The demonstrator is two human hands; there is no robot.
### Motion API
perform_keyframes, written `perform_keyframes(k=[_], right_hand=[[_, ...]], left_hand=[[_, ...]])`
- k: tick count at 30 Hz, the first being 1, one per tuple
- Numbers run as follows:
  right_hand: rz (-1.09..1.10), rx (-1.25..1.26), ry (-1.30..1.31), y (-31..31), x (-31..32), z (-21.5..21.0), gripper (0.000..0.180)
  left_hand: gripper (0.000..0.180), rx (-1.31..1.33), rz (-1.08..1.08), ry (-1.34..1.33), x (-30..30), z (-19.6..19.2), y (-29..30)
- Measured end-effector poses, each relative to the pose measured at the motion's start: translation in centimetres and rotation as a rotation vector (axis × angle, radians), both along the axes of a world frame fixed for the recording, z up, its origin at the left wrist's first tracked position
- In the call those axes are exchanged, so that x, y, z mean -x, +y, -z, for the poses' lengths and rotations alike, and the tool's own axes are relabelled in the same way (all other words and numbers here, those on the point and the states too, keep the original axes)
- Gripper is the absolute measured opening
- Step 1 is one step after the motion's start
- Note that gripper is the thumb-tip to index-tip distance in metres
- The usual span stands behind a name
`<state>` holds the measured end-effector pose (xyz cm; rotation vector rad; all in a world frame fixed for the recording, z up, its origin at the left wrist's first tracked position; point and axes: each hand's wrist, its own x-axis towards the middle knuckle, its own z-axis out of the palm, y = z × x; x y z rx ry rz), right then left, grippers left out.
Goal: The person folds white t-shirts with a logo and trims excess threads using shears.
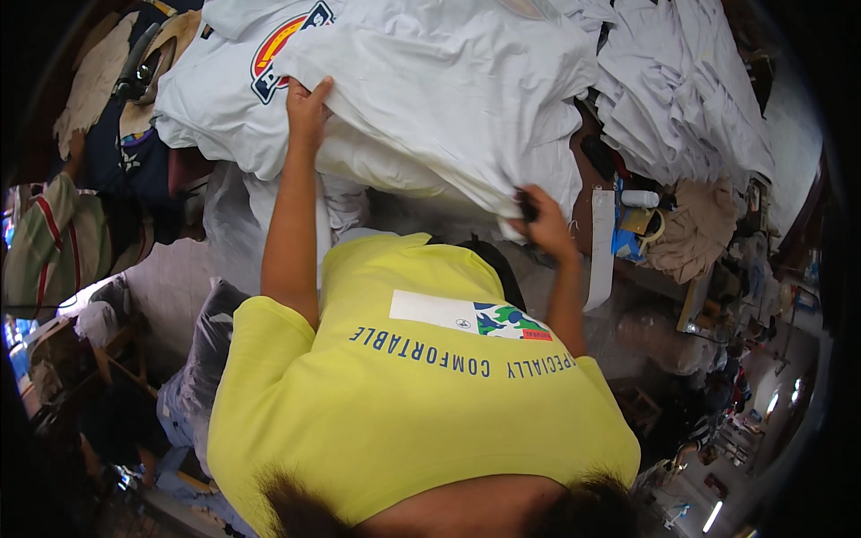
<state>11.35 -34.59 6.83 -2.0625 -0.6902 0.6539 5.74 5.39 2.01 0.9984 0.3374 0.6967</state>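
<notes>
A white T-shirt (430, 99) lies spread over a pile of white garments in front of me. My left hand (309, 112) is closed on a fold of its cloth, thumb and fingers pinched together, beside a red, yellow and dark blue print (285, 49). Farther right and nearer to my body, my right hand (545, 224) is closed around a small black object (526, 206), somewhat blurred, whose kind I cannot make out. That hand is at the shirt's near right edge, where the cloth stretches in folds between both hands.
A tall stack of white garments (677, 85) stands at the right. Near it are a tape roll (653, 229), a small white roll (639, 199) and beige cloth (700, 233). At the left, another person's striped sleeve (63, 229) reaches toward dark and tan garments (99, 81).
</notes>
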Motion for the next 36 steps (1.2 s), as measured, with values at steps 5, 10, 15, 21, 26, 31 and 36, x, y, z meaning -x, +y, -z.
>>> perform_keyframes(k=[5,10,15,21,26,31,36], right_hand=[[0.374,-0.1,0.239,-14.7,0.3,-4.5,0.055],[0.565,-0.222,0.217,-19.9,-0.4,-3.8,0.052],[0.846,-0.259,0.029,-15.7,-5.8,1.7,0.049],[0.858,-0.204,-0.303,-12.4,-3.4,1.4,0.049],[0.706,-0.267,-0.331,-9.7,-1.3,2.9,0.049],[0.599,-0.168,-0.258,-4.1,-1.1,4.6,0.053],[0.759,-0.505,0.009,-6.8,-3.0,8.5,0.053]], left_hand=[[0.044,-1.598,-0.07,0.528,5.1,-2.5,0.6],[0.035,-1.572,0.332,0.531,7.7,-6.6,1.2],[0.031,-1.306,0.359,0.789,3.7,-3.4,0.5],[0.022,-1.316,0.165,0.643,4.2,-1.5,-0.4],[0.02,-1.51,-0.043,0.337,3.0,-1.7,-7.1],[0.046,-1.585,0.47,0.187,0.7,0.6,-17.0],[0.059,-1.831,0.629,0.261,1.2,2.7,-17.5]])
